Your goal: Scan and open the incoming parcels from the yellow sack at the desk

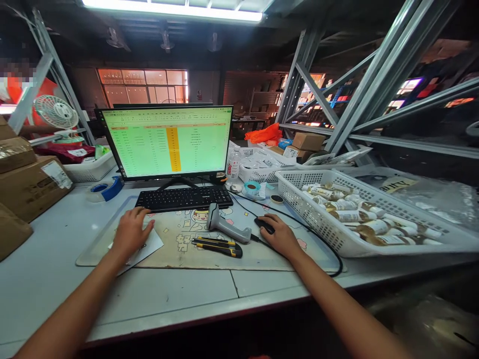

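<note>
My right hand [281, 236] lies over a black computer mouse [265, 225] on the printed desk mat [168, 257]. At the keyboard's lower left corner, my left hand [130, 230] rests with thumb and fingers apart, above a white sheet of paper [151, 244] that it partly hides. Just beyond it stretches the black keyboard [183, 198], below a monitor [149, 144] showing a spreadsheet with one orange column. Between my hands lie a grey barcode scanner [229, 228], its cable running right, and a yellow-and-black utility knife [219, 247].
Right of the mat, a white basket [310, 212] holds several bottles. Behind it are another white basket [258, 174] and a plastic bottle [234, 164]. Cardboard boxes [32, 187] and a blue tape dispenser [107, 189] sit left. A person in orange [37, 112] is behind a fan [56, 111].
</note>
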{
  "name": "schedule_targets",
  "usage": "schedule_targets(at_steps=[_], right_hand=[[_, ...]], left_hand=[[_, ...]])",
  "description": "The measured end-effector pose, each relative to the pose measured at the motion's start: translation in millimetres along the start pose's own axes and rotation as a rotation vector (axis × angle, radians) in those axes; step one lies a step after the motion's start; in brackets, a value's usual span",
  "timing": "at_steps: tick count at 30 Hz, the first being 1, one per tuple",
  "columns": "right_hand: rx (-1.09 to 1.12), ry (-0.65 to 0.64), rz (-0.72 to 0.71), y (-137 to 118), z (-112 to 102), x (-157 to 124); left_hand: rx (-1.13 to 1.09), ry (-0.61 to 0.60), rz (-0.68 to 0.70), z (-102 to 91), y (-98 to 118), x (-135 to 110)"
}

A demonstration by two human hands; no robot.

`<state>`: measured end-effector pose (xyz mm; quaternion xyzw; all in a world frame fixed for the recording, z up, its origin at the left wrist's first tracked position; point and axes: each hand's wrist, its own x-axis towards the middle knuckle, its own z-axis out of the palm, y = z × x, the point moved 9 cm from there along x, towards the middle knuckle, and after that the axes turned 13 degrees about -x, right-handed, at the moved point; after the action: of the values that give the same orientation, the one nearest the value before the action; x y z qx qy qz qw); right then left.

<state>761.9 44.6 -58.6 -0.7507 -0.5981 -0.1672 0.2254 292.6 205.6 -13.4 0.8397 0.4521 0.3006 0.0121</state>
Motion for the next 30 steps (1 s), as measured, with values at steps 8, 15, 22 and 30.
schedule_targets(at_steps=[8,15,22,30], right_hand=[[0.007,0.023,0.006,-0.6,-0.9,-1.3],[0.003,0.023,0.010,-3.7,-2.9,-3.0],[-0.002,0.013,0.014,-3.7,-2.5,-3.6],[-0.016,-0.009,0.013,-3.4,-1.7,-3.9]], left_hand=[[-0.236,-0.273,0.448,107.7,122.3,70.0],[-0.227,-0.370,0.542,154.7,153.6,106.5],[-0.065,-0.501,0.755,168.1,180.8,121.7],[-0.026,-0.551,0.783,180.2,188.1,137.4]])
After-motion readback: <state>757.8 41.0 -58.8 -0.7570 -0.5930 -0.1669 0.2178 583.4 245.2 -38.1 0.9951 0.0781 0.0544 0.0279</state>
